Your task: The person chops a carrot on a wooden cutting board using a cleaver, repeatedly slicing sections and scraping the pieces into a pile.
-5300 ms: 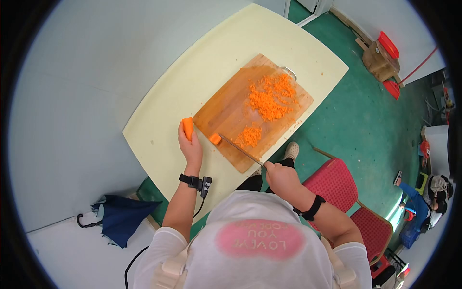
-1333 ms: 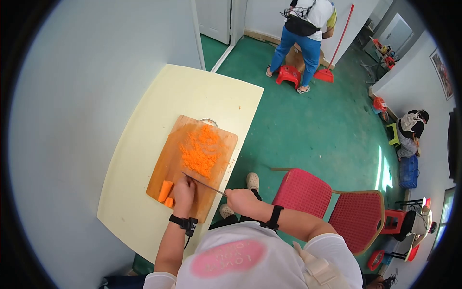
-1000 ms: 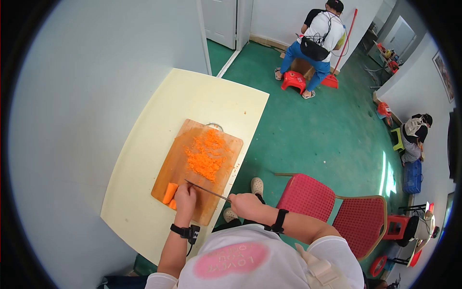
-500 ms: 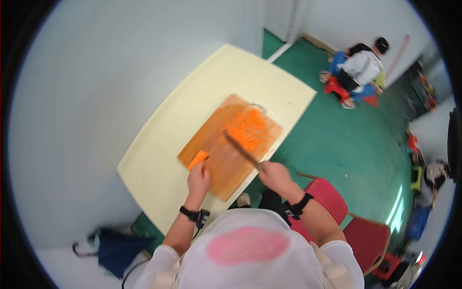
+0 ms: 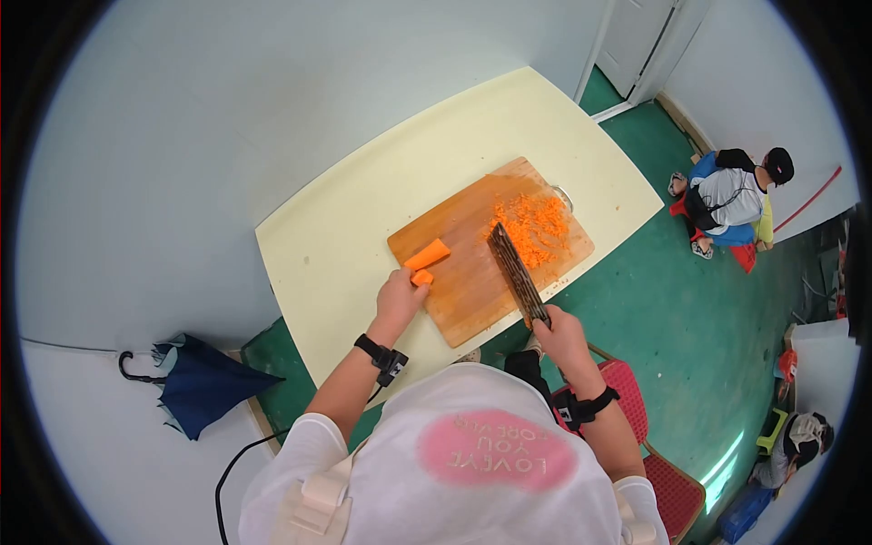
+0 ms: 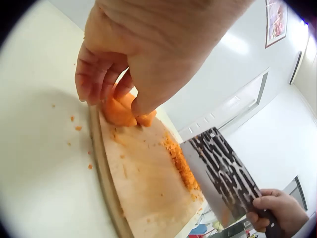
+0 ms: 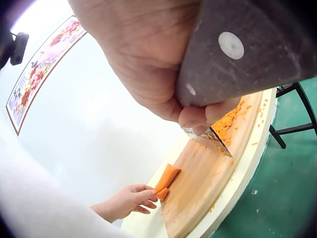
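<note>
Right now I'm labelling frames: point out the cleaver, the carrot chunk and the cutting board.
cleaver (image 5: 514,266), head view, middle of blade
carrot chunk (image 5: 427,254), head view, its middle
cutting board (image 5: 463,295), head view, bare wood

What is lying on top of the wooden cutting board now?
On the cutting board lie a heap of chopped carrot and carrot pieces touched by the left hand. The cleaver hides part of the board.

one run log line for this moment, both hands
left hand: holds carrot pieces on cutting board | right hand: grips cleaver, blade flat above board | chopped carrot pile: far end
</note>
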### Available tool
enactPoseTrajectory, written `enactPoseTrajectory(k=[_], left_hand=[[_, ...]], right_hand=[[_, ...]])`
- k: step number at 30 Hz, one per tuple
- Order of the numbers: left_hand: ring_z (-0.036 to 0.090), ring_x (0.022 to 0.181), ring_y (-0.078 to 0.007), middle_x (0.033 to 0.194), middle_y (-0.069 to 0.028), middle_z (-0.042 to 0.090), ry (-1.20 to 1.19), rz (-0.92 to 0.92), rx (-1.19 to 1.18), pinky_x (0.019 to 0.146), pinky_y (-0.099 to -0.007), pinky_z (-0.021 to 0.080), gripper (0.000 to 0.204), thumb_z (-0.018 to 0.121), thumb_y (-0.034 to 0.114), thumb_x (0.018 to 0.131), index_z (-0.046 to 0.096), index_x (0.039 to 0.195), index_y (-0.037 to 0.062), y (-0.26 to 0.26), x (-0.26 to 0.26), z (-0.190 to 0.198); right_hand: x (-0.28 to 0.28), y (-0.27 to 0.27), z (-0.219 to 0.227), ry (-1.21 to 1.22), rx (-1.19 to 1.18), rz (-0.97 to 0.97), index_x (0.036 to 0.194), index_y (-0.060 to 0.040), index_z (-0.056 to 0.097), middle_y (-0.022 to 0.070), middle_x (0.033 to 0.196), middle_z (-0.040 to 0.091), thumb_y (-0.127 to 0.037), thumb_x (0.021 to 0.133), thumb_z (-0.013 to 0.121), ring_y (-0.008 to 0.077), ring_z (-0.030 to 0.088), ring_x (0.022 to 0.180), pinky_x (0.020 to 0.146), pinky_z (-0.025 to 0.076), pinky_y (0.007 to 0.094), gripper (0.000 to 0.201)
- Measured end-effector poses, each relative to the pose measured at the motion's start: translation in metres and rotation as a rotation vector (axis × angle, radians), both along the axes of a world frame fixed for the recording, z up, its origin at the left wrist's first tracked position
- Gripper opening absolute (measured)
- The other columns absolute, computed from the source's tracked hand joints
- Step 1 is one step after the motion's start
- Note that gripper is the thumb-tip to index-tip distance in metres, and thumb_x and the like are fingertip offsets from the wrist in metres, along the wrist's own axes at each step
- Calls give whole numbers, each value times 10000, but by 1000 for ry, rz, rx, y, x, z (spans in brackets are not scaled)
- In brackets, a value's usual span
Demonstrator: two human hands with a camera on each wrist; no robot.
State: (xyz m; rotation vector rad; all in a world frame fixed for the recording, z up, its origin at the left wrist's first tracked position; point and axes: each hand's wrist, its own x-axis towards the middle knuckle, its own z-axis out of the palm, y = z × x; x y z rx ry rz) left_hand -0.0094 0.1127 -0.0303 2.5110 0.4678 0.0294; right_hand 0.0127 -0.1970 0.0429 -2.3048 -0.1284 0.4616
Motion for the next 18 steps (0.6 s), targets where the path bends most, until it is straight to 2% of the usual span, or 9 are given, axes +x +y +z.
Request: enactPoseTrajectory(k=[1,3,5,6,8,9,11,16,18], left_hand=[[633,843,-322,952,-163,616,-1,-4,-4,734,-407,523,323,688,254,797,608,1018,32,-4,-1,-2],[629,864,-333,971,-167,608,-60,-64,135,737,-415,524,340,693,247,793,570,1034,42,-12,1,-8],[629,856,-332,952,-158,607,-95,-86,158,724,-420,524,329,692,244,794,556,1018,46,-13,3,-20],[630,847,-331,933,-150,606,-124,-103,188,711,-425,524,319,692,241,795,543,1002,49,-15,3,-20],[633,836,-338,920,-153,617,-80,-118,176,702,-434,522,302,681,235,804,532,993,53,-20,4,-21],[636,825,-344,908,-155,628,-38,-128,168,694,-444,520,284,671,230,813,522,983,58,-22,4,-18],[638,817,-352,896,-161,639,-41,-132,87,690,-450,518,284,668,231,817,532,1002,63,-35,8,-11],[641,804,-381,883,-192,659,-96,-139,-117,690,-467,510,272,662,241,826,576,1025,75,-63,22,4],[637,850,-375,922,-206,654,21,-190,-171,741,-438,514,243,643,231,844,608,1008,56,-68,28,14]], right_hand=[[-1,2,0,-6,6,10,880,9,618,238,742,630,-202,853,597,423,618,727,644,477,481,214],[-3,5,0,-17,6,13,895,5,624,235,747,635,-202,853,597,422,621,727,648,481,480,213],[-5,6,-8,-180,-76,100,893,-21,614,202,735,640,-189,849,603,392,626,678,613,501,460,174],[-6,7,-10,-181,-81,95,893,-21,614,202,735,640,-189,849,603,392,626,678,613,501,460,174],[-7,10,-13,-484,-270,185,895,-54,588,159,740,638,-185,843,612,349,628,629,565,515,434,142],[-8,14,-10,-483,-273,173,895,-54,588,159,740,638,-185,843,612,349,628,629,565,515,434,142],[-7,18,2,-463,-421,234,1019,-73,609,144,789,645,-170,829,630,327,646,696,597,521,438,214],[2,19,0,-547,-300,215,968,-68,593,145,776,646,-185,837,628,304,638,646,549,515,403,179],[8,16,-2,-581,-227,196,937,-60,574,141,760,639,-195,846,622,285,635,605,519,509,390,170]])
